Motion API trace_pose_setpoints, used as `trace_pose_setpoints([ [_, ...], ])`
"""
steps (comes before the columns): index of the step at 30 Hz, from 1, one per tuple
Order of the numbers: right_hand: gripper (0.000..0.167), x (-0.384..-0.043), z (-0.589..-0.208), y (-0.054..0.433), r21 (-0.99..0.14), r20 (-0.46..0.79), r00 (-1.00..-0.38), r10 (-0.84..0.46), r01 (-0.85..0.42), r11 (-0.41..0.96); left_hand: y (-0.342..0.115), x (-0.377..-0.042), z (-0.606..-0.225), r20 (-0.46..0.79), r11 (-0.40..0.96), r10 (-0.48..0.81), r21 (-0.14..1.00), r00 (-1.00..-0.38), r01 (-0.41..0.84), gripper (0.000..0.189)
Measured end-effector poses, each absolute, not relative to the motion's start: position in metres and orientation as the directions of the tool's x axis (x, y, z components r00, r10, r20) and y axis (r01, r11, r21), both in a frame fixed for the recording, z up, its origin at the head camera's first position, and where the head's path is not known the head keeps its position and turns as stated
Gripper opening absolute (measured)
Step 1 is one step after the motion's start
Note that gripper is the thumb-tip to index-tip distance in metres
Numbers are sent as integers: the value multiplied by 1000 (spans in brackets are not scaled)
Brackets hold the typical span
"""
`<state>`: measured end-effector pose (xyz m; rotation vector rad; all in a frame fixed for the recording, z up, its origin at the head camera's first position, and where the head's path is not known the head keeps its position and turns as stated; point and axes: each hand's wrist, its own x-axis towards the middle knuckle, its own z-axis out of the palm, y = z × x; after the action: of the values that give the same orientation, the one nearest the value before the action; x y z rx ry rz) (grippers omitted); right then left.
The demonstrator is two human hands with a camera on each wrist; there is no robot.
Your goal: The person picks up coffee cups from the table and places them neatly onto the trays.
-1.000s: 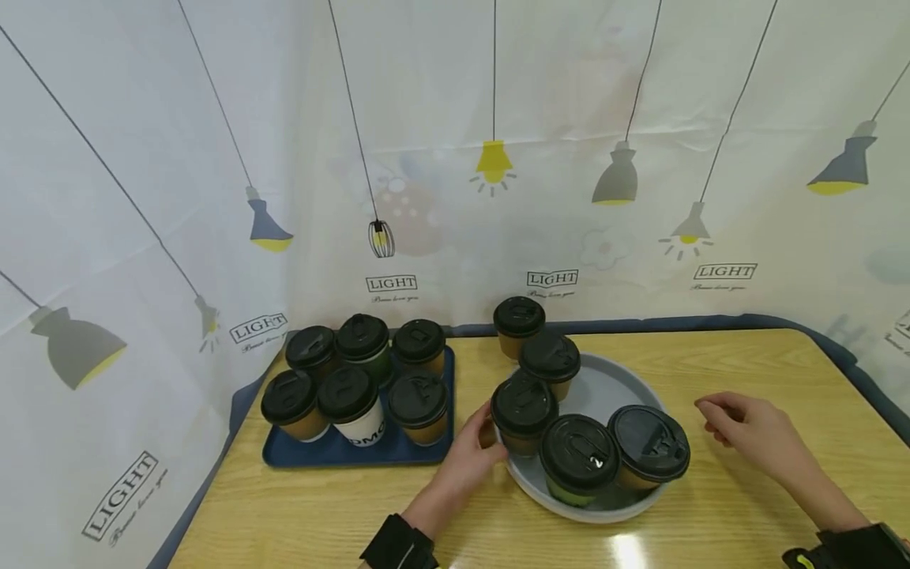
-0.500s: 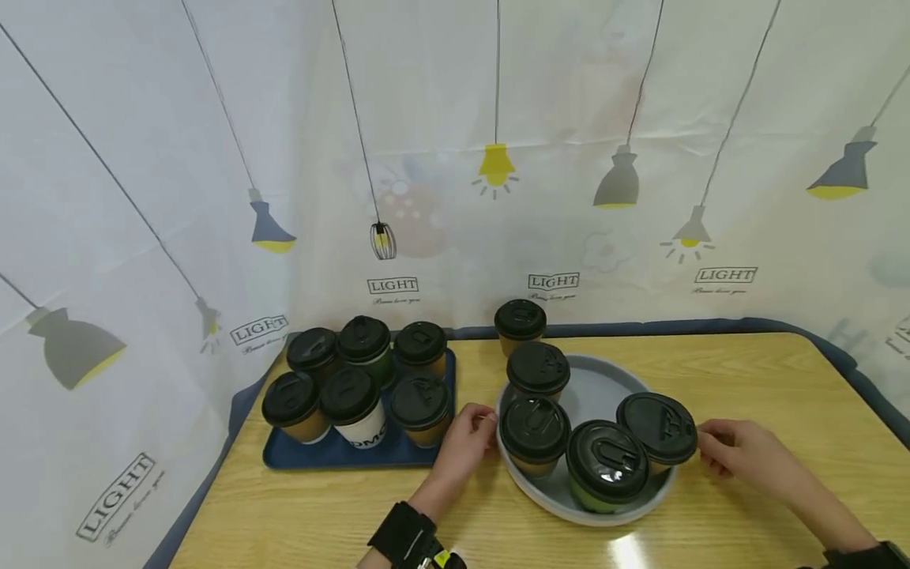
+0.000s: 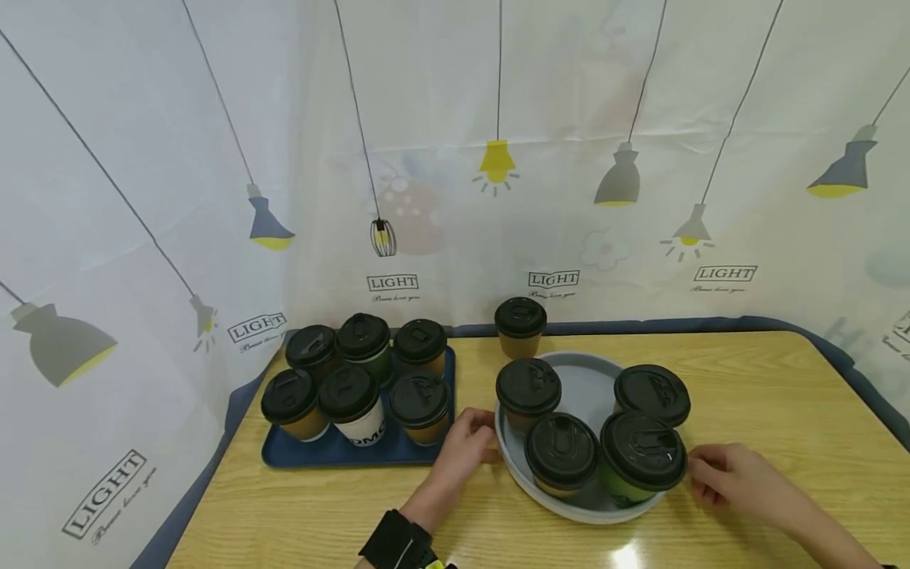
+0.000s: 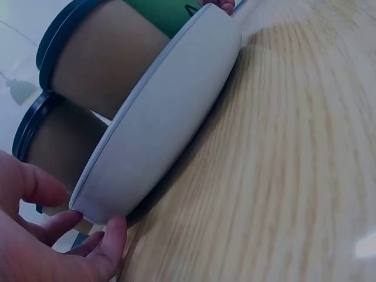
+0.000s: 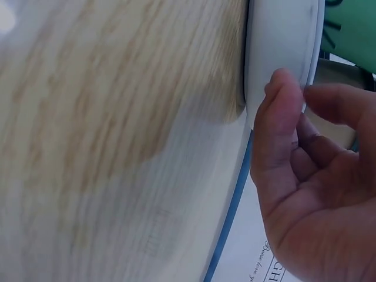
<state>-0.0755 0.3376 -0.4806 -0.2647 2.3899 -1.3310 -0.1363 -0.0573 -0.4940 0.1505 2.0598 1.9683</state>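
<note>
A round grey tray (image 3: 584,393) with a pale outer wall (image 4: 155,126) bears several lidded paper coffee cups. A green cup (image 3: 643,450) stands at its front right, with a brown cup (image 3: 562,449) beside it. Another brown cup (image 3: 528,387) is at the left, and a black-lidded cup (image 3: 652,393) at the right. My left hand (image 3: 462,452) holds the tray's left edge, thumb and fingertips on the wall in the left wrist view. At the right edge, my right hand (image 3: 739,484) has its thumb (image 5: 282,97) and index finger at the tray's rim.
Left of the round tray lies a blue rectangular tray (image 3: 334,452), carrying several more lidded cups. One brown cup (image 3: 520,344) stands on the wooden table (image 3: 746,379) behind the round tray. A curtain (image 3: 455,103) printed with lamps hangs along the back and left.
The round tray has turned counterclockwise, its cups shifting round with it: the green cup from front to right, the left ones forward. My right hand has come in to its edge.
</note>
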Motion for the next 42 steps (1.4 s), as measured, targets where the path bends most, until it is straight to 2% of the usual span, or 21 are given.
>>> trace_pose_setpoints([
  [3,33,-75,-479,338,-853,-242,-910,-337,33,521,-58,-136,-496,-142,64,242,989,-960,-130,30],
  [8,35,-76,-480,339,-856,-256,-910,-325,57,514,-60,-135,-497,-169,159,270,979,-948,-129,54],
  [10,34,-75,-481,340,-855,-256,-907,-333,52,516,-62,-133,-497,-170,187,295,975,-940,-118,57],
  [18,26,-70,-485,341,-880,-217,-864,-454,-28,474,-66,-127,-493,-132,169,274,982,-953,-87,35],
  [24,29,-70,-481,333,-823,-247,-891,-381,-14,567,-64,-123,-494,-128,165,262,982,-957,-86,20],
  [34,27,-72,-485,330,-812,-187,-917,-351,-56,581,-45,-148,-485,-49,48,60,998,-997,-46,27],
  [42,33,-78,-488,332,-832,-175,-946,-271,-5,555,-22,-172,-478,58,110,35,992,-998,61,39],
])
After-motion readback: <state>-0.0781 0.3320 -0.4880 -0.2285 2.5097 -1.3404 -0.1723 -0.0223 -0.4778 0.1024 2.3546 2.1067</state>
